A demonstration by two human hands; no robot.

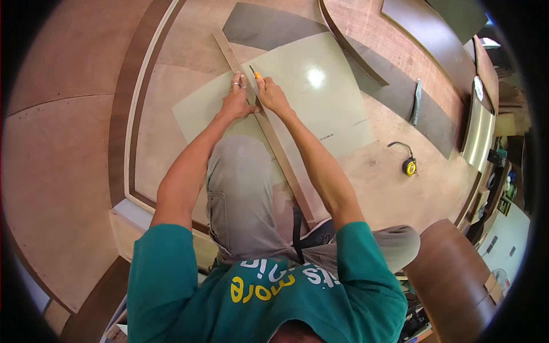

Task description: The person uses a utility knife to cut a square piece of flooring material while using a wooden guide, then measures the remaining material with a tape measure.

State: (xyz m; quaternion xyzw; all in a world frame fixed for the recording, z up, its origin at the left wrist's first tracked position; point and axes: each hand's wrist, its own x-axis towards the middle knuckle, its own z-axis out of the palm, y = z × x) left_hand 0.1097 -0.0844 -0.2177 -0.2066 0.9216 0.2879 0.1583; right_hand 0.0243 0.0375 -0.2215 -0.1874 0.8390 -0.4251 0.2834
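Note:
My left hand (237, 99) presses with its fingers and thumb on a long straight wooden strip (283, 165) lying diagonally across a glossy cream sheet (311, 103). Just right of it, my right hand (272, 96) is closed round an orange utility knife (257, 74), whose blade rests on or just over the sheet beside the strip's right edge, near the sheet's top corner. My bent left knee (237, 171) is on the work surface, over part of the sheet and left of the strip.
A yellow tape measure (409, 167), a dark grey sheet (269, 23), a slim object (416, 100) and a curved brown strip (351, 46) lie on the plywood surface (389, 143). Curved boards (423, 26) line the back right. A brown panel (446, 274) stands at lower right.

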